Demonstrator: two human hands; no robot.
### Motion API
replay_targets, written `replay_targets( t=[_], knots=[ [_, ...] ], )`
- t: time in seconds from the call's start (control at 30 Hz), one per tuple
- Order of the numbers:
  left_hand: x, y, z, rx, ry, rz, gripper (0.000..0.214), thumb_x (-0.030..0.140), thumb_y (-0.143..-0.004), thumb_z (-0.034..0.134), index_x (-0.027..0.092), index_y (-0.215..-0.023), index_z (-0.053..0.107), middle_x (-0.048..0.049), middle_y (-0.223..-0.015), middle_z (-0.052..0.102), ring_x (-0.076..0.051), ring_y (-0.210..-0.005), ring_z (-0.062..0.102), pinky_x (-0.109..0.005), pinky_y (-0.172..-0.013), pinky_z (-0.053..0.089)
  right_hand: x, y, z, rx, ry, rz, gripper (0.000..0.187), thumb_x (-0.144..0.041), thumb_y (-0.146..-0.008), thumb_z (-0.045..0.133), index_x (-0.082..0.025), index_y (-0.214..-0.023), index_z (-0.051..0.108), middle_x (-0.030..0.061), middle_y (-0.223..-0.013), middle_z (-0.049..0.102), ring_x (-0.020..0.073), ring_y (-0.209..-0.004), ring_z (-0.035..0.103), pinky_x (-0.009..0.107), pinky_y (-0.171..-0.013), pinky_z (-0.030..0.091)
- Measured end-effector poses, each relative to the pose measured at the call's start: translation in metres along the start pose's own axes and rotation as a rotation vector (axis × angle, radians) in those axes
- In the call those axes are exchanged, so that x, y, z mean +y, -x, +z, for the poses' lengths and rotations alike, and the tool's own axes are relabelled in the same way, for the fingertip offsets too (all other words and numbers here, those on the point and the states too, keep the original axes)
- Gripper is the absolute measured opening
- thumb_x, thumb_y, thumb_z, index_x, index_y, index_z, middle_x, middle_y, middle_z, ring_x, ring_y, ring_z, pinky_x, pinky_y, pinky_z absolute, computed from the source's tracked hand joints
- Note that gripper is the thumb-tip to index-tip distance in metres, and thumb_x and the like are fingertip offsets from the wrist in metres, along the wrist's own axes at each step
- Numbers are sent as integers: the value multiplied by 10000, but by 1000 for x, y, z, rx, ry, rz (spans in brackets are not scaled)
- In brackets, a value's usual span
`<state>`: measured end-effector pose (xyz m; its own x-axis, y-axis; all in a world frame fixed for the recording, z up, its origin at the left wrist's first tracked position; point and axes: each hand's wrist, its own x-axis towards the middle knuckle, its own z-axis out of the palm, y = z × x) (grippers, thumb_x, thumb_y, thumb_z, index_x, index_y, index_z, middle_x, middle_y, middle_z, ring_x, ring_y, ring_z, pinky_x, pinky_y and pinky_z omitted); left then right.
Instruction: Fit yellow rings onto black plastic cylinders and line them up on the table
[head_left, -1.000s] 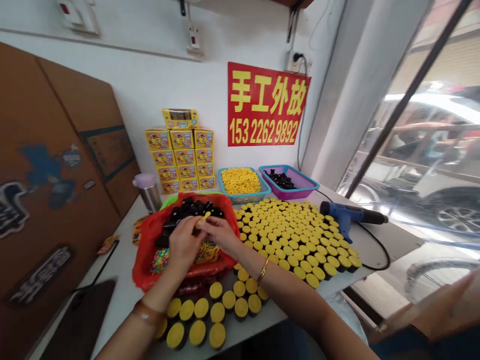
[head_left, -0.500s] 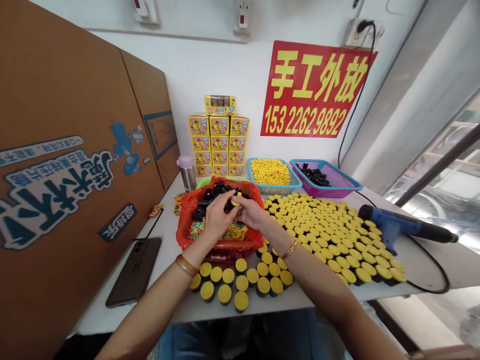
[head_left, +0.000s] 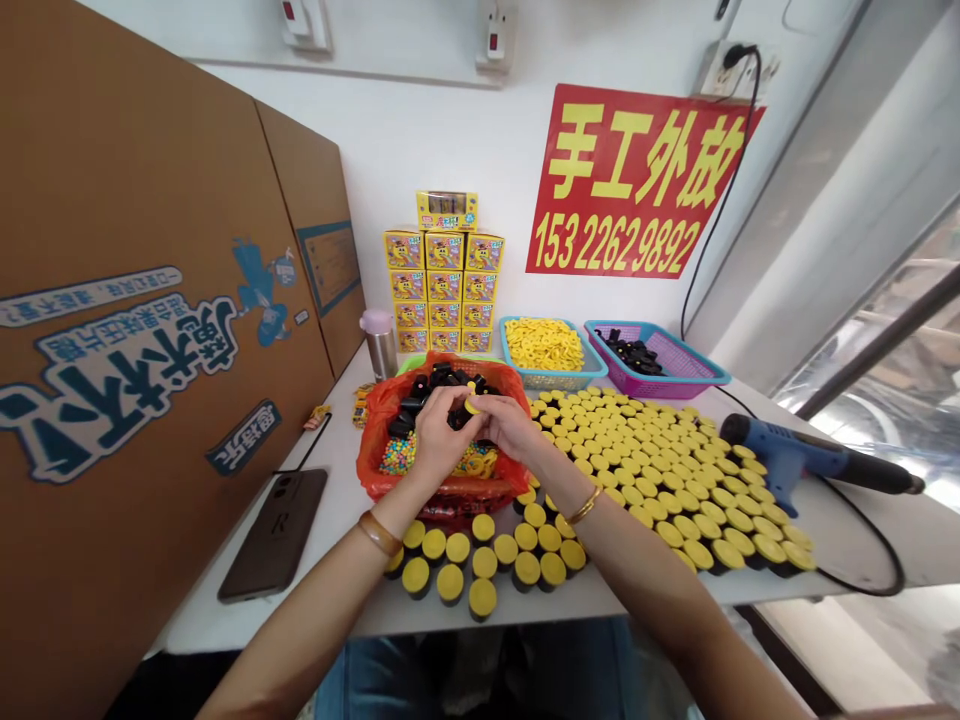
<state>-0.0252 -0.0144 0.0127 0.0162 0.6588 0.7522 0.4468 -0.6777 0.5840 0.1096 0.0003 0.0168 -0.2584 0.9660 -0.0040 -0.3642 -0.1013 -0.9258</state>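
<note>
My left hand point(head_left: 444, 430) and my right hand point(head_left: 511, 426) meet over a basket lined with a red plastic bag point(head_left: 375, 472). Between their fingertips is a small yellow disc-shaped lid point(head_left: 472, 405), with a dark part largely hidden by the fingers. Both hands are closed in a pinch around this piece. Beneath them, the lined basket holds black cylindrical containers point(head_left: 405, 420), colourful little beads point(head_left: 397, 455) and loose yellow pieces point(head_left: 477, 461).
Rows of yellow-topped black containers point(head_left: 652, 450) cover the right side. Behind stand a basket of yellow pieces point(head_left: 551, 382), a purple basket point(head_left: 637, 383) and stacked yellow boxes point(head_left: 444, 285). A blue heat gun point(head_left: 795, 450), phone point(head_left: 274, 540), flask point(head_left: 382, 350) and large carton point(head_left: 150, 250) flank the worktable.
The camera view has shifted slightly, so the scene sits a little further right. Both hands stay together over the basket on the same small piece, with only slight finger movement.
</note>
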Motion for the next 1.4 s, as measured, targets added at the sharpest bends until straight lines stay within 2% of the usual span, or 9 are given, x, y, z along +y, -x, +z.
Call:
replay_targets(
  t=[0.13,0.4,0.5,0.7,0.83,0.97,1.07,1.2,1.4],
  knots=[
    [-10,-1,1,-45,39,-36,335,231,-769,699,202,-1084,589,-27,-939,693,-158,-832,663,-288,-785,544,2,0,-2,41,104,-20,390,-487,-602,826,-160,-696,635,-3,-579,608,116,-535,573,262,-554,508],
    [-28,-2,7,-173,28,72,381,86,-732,651,176,-1102,631,-103,-1152,653,-202,-1017,662,-357,-910,557,13,-1,-2,174,297,-296,343,-376,-553,837,-163,-772,680,32,-729,700,145,-628,630,284,-623,537],
    [-31,-2,7,-132,86,-6,277,140,-727,703,156,-1003,688,-138,-1231,619,-212,-1010,678,-358,-878,580,12,-1,-6,193,256,-258,359,-411,-565,831,-160,-784,698,18,-677,684,134,-567,608,297,-601,548],
    [-28,-1,5,-130,96,-134,180,218,-733,747,193,-911,753,-88,-960,747,-211,-890,693,-387,-848,580,2,-2,-14,45,375,-269,370,-449,-577,833,-165,-793,733,14,-690,696,137,-605,613,280,-621,521],
    [-25,-4,6,-136,544,-402,373,395,-644,832,164,-925,751,-100,-1008,746,-218,-928,699,-389,-865,579,-5,-1,-19,17,646,-435,278,-428,-745,734,-172,-855,743,14,-699,673,145,-618,583,275,-624,465],
    [-21,-6,5,-292,901,-734,512,588,-710,744,131,-941,727,-87,-850,746,-164,-736,697,-347,-765,593,-6,2,-17,29,992,-606,231,-340,-812,694,-176,-970,738,40,-781,661,168,-703,571,283,-666,432],
    [-17,-7,3,-378,889,-747,480,556,-686,782,109,-857,732,-53,-687,705,-142,-641,664,-276,-667,571,-3,1,-13,31,1180,-669,192,-291,-816,703,-171,-963,735,51,-817,618,172,-752,550,282,-691,421],
    [-14,-7,0,-330,841,-741,412,489,-625,842,115,-762,734,8,-516,595,-119,-531,590,-237,-547,516,1,-1,-12,14,1212,-672,260,-330,-801,745,-171,-1007,750,40,-814,560,165,-736,527,283,-675,421],
    [-26,-6,2,-325,1019,-808,369,461,-767,751,106,-867,738,-83,-741,718,-161,-703,677,-317,-729,596,0,0,-16,59,1023,-657,349,-416,-797,744,-205,-1075,765,41,-822,586,165,-740,545,301,-705,449]
  ],
)
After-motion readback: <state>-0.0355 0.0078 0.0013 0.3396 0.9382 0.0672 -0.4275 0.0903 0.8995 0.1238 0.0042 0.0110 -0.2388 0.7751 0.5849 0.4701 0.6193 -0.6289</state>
